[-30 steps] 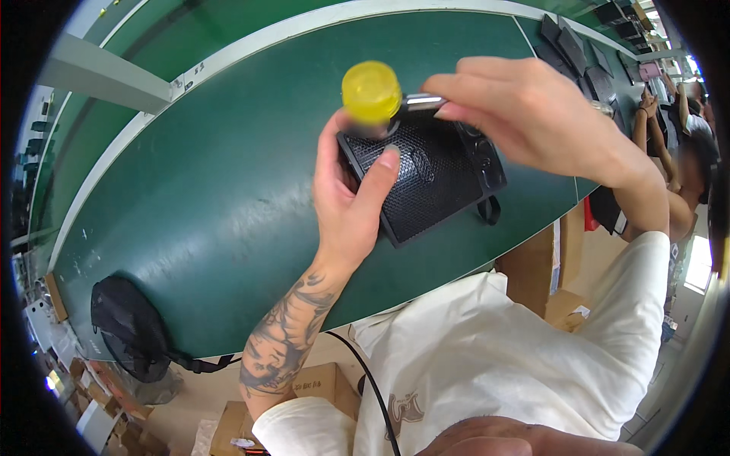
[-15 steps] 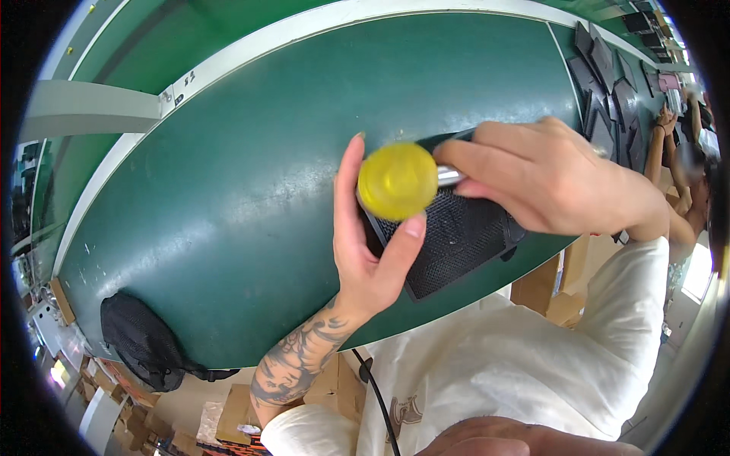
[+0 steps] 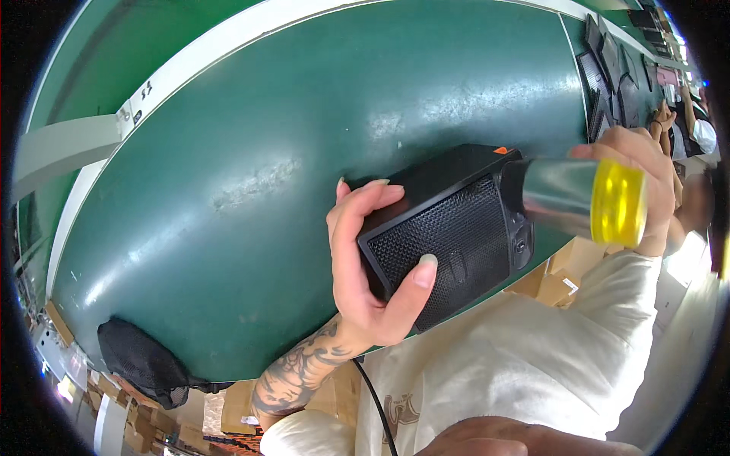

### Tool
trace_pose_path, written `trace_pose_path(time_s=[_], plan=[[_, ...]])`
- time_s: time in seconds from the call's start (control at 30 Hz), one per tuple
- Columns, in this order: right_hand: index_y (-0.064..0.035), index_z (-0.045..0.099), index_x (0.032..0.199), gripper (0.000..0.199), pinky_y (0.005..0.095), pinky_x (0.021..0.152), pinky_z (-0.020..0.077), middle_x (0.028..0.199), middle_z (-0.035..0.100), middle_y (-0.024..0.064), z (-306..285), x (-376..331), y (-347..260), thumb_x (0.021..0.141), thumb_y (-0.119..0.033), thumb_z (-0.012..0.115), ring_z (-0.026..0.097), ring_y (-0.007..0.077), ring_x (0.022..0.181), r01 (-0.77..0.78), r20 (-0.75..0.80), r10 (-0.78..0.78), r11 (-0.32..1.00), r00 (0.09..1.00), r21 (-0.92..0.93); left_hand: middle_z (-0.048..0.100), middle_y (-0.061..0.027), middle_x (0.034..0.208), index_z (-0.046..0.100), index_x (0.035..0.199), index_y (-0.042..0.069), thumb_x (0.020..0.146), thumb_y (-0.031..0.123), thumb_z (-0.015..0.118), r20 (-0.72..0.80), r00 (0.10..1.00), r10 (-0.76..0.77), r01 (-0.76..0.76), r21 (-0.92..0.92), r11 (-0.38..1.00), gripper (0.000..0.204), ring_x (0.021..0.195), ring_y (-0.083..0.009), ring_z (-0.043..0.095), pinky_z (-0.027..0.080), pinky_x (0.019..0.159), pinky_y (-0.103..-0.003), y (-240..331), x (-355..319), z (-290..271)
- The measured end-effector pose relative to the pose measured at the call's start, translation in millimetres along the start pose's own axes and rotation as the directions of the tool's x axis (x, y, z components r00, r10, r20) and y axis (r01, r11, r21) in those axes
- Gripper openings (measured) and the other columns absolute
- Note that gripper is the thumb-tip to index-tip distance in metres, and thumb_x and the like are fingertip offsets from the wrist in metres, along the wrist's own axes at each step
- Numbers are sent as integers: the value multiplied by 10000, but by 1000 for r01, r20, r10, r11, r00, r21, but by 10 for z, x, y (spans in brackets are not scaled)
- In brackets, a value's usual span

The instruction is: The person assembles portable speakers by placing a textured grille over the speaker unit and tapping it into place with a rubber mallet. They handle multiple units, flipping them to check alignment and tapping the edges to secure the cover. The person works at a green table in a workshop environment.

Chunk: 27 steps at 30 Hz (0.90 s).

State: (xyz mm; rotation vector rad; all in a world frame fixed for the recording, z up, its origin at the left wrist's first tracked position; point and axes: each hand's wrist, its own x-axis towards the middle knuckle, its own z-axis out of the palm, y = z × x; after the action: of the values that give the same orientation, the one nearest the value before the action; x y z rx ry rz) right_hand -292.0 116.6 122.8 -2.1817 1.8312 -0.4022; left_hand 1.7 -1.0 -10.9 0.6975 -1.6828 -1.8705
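The left hand (image 3: 365, 258) wraps around a black box (image 3: 449, 228) with a mesh front, just over the green surface (image 3: 266, 152). It looks hard and light; hold its sides. The right hand (image 3: 646, 182) grips a yellow-ended tool (image 3: 585, 199).

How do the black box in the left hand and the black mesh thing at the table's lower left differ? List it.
The black box is rigid and angular, with a flat grille face; the black mesh thing looks soft and rounded. The box is gripped in the left hand, with the right hand bringing a metal tool with a yellow end against it; the mesh thing lies untouched at the green table edge. Both are black and meshed.
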Motion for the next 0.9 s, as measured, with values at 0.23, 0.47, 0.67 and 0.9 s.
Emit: trace_pose_path(time_s=[0.23,0.47,0.67,0.9], plan=[[49,693,1146,333,377,535,484,797,633,128,57,99,-73,906,-182,709,634,284,628,-46,170,38,998,985,43,562,-208,1341,456,1406,-68,799,187,749,45,995,89,-92,68,993,720,1283,-349,502,134,1224,-600,-58,29,-39],[85,686,1075,229,371,638,520,886,699,172,0,-81,-5,902,-64,698,674,322,697,-74,-118,73,997,990,-5,560,-193,1337,471,1385,-71,804,209,745,25,998,57,-58,41,997,701,1279,-342,507,132,1235,-583,-31,35,-34],[67,669,1121,223,369,632,490,842,648,150,28,-52,-209,940,-62,679,644,303,716,-134,-93,144,985,985,109,536,-194,1363,375,1470,-96,872,238,731,-66,996,-62,56,-95,994,772,1267,-293,519,165,1245,-508,-8,2,40],[64,662,1163,217,340,702,498,932,674,172,43,63,-373,971,-32,631,652,299,785,-166,11,168,982,986,-94,501,-203,1409,331,1533,-45,916,177,724,-41,997,-58,49,-185,982,764,1241,-240,538,402,1105,-380,42,66,63]])
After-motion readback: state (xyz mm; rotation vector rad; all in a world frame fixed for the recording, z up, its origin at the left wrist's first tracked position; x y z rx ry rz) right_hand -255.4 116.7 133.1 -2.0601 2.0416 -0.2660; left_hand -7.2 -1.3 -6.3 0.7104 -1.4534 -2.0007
